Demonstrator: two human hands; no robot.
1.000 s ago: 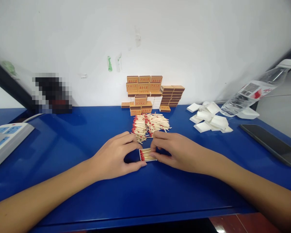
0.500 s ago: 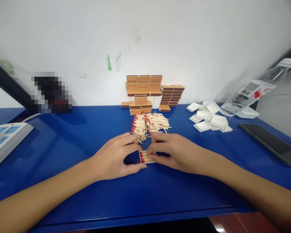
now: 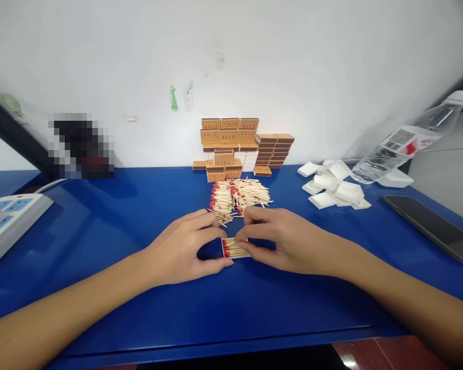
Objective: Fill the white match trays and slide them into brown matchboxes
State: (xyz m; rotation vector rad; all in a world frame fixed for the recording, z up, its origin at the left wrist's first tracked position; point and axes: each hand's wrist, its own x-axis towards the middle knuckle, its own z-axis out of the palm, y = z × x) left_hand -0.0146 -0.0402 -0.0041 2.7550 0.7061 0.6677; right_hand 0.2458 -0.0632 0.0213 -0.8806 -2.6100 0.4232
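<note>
Left hand (image 3: 185, 247) cupping tray (image 3: 239, 256), right hand (image 3: 289, 240) arched

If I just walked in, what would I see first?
Probably the heap of red-tipped matches in the middle of the blue table, with stacked matchboxes behind it. In front of the heap, your left hand and right hand are at a white matchbox tray holding more matches.

Matches (image 3: 256, 193) look wooden and matt — the tabletop (image 3: 224, 308) smooth, glossy.
</note>
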